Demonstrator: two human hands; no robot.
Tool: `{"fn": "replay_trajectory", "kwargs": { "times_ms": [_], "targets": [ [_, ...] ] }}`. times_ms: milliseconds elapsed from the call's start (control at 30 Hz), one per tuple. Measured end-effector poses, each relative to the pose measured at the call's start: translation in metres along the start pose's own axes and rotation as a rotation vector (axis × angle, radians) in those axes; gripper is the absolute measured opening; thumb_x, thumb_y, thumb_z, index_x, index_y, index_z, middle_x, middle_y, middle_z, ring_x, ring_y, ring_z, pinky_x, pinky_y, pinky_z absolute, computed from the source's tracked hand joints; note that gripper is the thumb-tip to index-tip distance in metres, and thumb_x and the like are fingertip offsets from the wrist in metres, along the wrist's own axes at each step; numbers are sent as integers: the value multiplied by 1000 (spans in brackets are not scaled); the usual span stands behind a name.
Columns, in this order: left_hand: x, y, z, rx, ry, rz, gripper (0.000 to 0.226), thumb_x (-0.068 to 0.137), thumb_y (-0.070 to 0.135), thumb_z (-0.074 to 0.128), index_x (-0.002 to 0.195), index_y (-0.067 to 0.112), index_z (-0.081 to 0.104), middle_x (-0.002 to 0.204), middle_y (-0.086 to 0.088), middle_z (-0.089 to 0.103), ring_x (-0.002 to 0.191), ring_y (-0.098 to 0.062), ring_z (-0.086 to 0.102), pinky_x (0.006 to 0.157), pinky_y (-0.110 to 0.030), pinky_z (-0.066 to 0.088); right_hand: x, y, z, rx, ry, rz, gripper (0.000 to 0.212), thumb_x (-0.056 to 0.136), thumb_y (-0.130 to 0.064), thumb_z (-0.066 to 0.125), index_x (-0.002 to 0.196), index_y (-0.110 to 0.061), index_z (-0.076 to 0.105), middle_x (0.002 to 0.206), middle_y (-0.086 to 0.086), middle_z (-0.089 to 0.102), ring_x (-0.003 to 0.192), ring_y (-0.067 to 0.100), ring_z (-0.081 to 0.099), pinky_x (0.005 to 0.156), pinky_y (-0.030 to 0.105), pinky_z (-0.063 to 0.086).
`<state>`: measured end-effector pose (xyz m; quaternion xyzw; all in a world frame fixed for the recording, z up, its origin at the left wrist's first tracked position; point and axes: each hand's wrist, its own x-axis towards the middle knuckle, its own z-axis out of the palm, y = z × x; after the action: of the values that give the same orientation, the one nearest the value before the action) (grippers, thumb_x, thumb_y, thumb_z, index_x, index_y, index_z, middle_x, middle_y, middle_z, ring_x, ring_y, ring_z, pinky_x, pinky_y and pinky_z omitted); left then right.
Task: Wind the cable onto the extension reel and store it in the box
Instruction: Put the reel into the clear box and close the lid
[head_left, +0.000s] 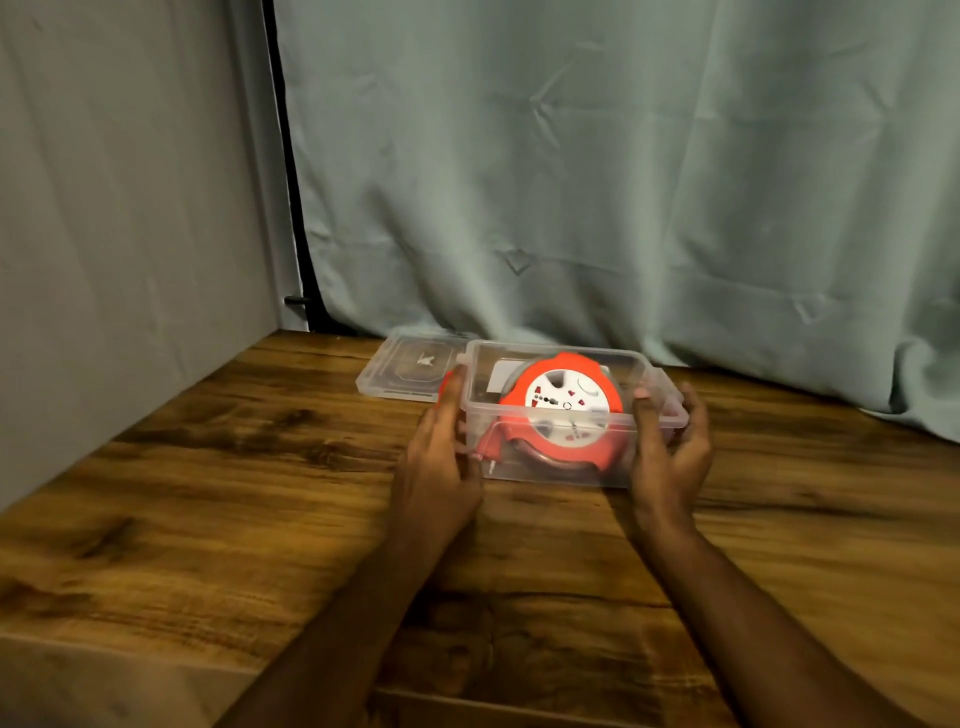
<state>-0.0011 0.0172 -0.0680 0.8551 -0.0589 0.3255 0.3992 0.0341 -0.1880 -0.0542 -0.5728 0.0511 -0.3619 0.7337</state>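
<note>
Pale green curtain (623, 182) hangs creased behind the table (208, 519) and bunches onto it at the far right. On the left stands a plain grey wall (119, 208), with a dark vertical strip (291, 182) between it and the curtain. Dark wood grain with knots and streaks covers the table top, which runs from the near edge back to the curtain.

Near the back of the table sits a clear plastic box (566, 467), open at the top. Inside it lies the reel (558, 410), orange with a white socket face turned up, tilted slightly; an orange plug (491, 441) shows at its lower left through the box wall. The clear lid (410, 369) lies flat on the table just beside the box, on its left.

Both bare forearms reach in from the near edge. The left hand (441, 462) lies with straight fingers against the box's left side. The right hand (670, 452) cups the right end, thumb up along the front wall, fingers loosely bent round the corner.
</note>
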Motion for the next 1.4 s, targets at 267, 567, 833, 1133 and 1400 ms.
{"fn": "replay_trajectory", "kwargs": {
  "times_ms": [267, 567, 833, 1133, 1400],
  "targets": [
    [58, -15, -25, 167, 40, -174, 80, 78, -1, 71, 146, 26, 40, 135, 0, 54, 120, -22, 56, 95, -44, 56, 12, 10, -4, -21, 37, -70, 40, 100, -26, 67, 136, -10, 65, 123, 4, 73, 94, -5, 69, 81, 20, 59],
    [103, -72, -3, 890, -226, 140, 21, 91, 27, 63, 111, 25, 66, 117, -2, 66, 112, -21, 57, 101, -42, 45, 17, 16, -10, -93, -19, -165, 38, 102, -19, 64, 137, -4, 63, 119, 4, 71, 93, -16, 65, 79, 6, 52],
    [137, -33, -54, 443, 188, 244, 24, 105, 31, 37, 105, 11, 51, 99, -12, 65, 87, -30, 63, 69, -42, 52, 13, 13, -9, -111, -47, -209, 37, 100, -17, 66, 136, -6, 63, 113, 3, 71, 88, -20, 65, 73, 3, 50],
    [165, 54, -97, -329, 562, -7, 9, 106, 29, 38, 108, 20, 42, 93, -3, 69, 73, -19, 73, 63, -34, 61, 8, 8, -7, -157, -25, -201, 50, 90, -40, 63, 133, -14, 66, 110, -1, 74, 98, 14, 72, 86, 32, 57],
    [154, 17, -20, -495, 202, -481, 5, 99, 20, 53, 98, 20, 58, 103, -17, 72, 83, -35, 71, 65, -42, 62, 7, 6, -5, -102, 60, -155, 66, 102, -57, 36, 130, -8, 70, 121, 7, 75, 111, 16, 70, 100, 34, 56]
  ]
}}
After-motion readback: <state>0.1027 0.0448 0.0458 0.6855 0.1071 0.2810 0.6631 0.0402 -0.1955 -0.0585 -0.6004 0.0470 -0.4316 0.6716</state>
